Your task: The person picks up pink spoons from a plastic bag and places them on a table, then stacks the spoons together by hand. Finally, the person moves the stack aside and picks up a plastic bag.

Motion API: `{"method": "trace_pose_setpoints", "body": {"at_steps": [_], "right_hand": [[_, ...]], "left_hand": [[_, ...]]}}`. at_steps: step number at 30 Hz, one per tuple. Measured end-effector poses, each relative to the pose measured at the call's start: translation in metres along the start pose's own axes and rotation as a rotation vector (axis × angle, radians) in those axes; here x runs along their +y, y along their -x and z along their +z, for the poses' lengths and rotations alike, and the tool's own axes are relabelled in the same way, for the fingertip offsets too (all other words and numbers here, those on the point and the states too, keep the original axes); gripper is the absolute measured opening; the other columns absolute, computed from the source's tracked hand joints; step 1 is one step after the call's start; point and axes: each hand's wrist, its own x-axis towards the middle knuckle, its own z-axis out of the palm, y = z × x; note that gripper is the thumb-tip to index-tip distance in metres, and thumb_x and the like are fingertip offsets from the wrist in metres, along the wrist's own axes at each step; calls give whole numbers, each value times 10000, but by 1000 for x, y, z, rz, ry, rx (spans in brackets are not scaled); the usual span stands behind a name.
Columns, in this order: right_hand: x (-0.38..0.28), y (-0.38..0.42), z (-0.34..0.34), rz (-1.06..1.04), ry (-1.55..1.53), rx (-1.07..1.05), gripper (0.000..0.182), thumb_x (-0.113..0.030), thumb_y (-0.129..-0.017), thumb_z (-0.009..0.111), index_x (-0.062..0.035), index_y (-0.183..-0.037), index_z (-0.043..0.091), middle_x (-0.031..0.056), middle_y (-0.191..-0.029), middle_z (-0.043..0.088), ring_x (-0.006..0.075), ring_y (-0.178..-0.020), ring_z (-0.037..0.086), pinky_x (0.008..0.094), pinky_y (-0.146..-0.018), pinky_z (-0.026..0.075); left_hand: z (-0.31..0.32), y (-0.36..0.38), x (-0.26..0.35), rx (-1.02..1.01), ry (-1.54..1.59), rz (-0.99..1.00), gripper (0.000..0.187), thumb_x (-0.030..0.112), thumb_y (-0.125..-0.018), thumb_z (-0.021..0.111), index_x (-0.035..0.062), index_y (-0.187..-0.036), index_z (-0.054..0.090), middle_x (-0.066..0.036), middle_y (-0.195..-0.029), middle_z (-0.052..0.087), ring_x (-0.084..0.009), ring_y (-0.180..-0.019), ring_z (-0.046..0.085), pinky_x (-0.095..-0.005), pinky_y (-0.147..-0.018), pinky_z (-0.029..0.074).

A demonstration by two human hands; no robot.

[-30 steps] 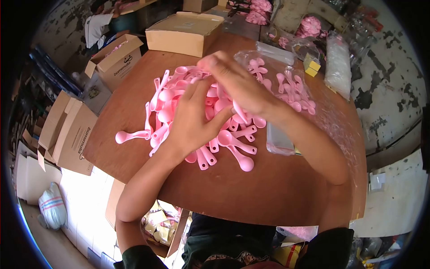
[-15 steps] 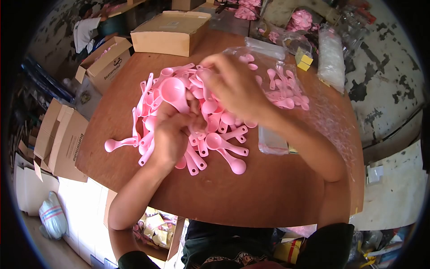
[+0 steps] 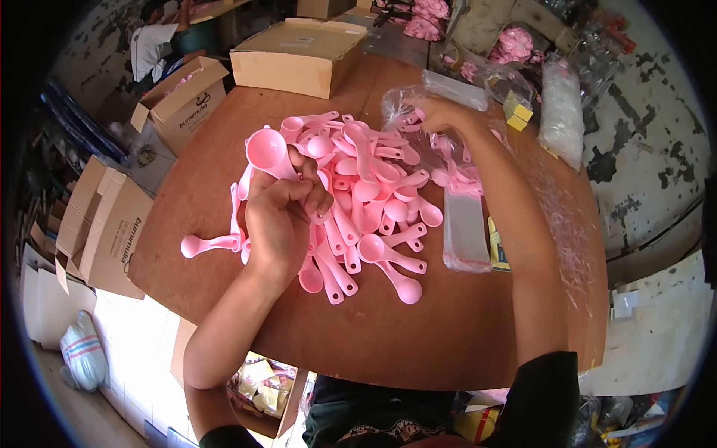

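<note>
My left hand [image 3: 280,198] is closed around the handle of a pink measuring spoon [image 3: 267,151], its large round bowl turned up toward me. Below and beside that hand spreads a heap of pink measuring spoons [image 3: 366,190] in mixed sizes, several with a hole in the handle end. Farther off to the right, my right hand [image 3: 444,114] reaches down at a clear plastic bag [image 3: 396,104] with smaller pink spoons [image 3: 457,175] around it. Its fingertips are hidden, right by a pink spoon [image 3: 413,119].
A stack of clear plastic sleeves [image 3: 467,231] lies right of the heap, beside a yellow card [image 3: 498,246]. A closed cardboard box [image 3: 295,60] stands at the table's far edge. Open cartons [image 3: 179,104] sit on the left. Another person [image 3: 149,52] is at the back left.
My right hand has moved from over the heap, away to the right, to the plastic bag and smaller spoons. My left hand still grips the large spoon, slightly farther left.
</note>
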Motion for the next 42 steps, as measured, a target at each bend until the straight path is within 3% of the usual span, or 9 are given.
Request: {"method": "trace_pose_setpoints", "body": {"at_steps": [4,6,10,19,21,25,31,34,42], "right_hand": [[-25,9,-22,239,-52,-273,682,-27,-715,693,-109,-1360,489,198,-1283,556,307,-1197,534,367,-978,451],[2,0,-4,-118,96,-42,624,-45,-734,682,-97,-1330,508,188,-1258,573,313,-1129,568,385,-917,475],[6,20,-5,35,40,-158,561,-52,-740,679,-77,-1282,537,179,-1242,585,328,-1099,578,413,-896,474],[11,67,-16,15,201,203,329,-176,-829,606,-69,-1140,626,182,-981,667,285,-900,641,396,-817,491],[15,75,-30,42,-165,23,335,-189,-808,631,-43,-1110,633,161,-898,676,254,-853,651,376,-787,494],[20,87,-42,-9,-166,69,335,-178,-789,644,-29,-1090,636,144,-865,677,230,-817,647,362,-764,491],[32,100,-69,8,-420,-295,278,-114,-767,646,-5,-1022,667,21,-884,650,106,-793,594,264,-677,467],[12,124,-104,133,-668,-230,282,-115,-786,626,7,-1038,650,31,-899,640,100,-810,590,241,-667,464],[-108,131,-95,-245,-923,-140,354,-160,-823,659,21,-1124,620,61,-945,665,104,-845,611,223,-729,485]], "left_hand": [[-2,-1,0,18,9,6,223,-29,-716,426,67,-910,474,-52,-817,485,-130,-584,384,-283,-567,361],[-6,-2,-1,-27,29,13,218,-51,-745,416,58,-919,490,-56,-831,506,-140,-579,413,-305,-572,361],[-6,-2,-4,-27,-5,-6,185,-42,-748,421,52,-895,483,-54,-824,502,-133,-571,419,-292,-550,357],[-2,-2,-5,-22,-84,1,181,-39,-746,446,61,-895,470,-41,-790,477,-127,-542,372,-278,-531,336],[-6,-4,-6,-29,-86,1,177,-39,-750,446,62,-893,473,-41,-792,482,-128,-540,374,-278,-531,338],[-7,-5,-10,-21,-94,-2,152,-30,-771,459,64,-887,483,-40,-794,498,-123,-534,386,-278,-532,352],[-7,-7,-14,-5,-108,-34,117,-28,-813,452,58,-871,506,-28,-727,501,-110,-526,417,-259,-503,355],[-8,-9,-15,17,-121,-46,100,-27,-828,468,63,-855,501,-30,-721,510,-109,-522,414,-257,-509,358],[8,-1,-21,-44,-359,54,189,106,-930,591,24,-1092,539,-61,-909,611,-113,-796,595,-279,-687,504]]}}
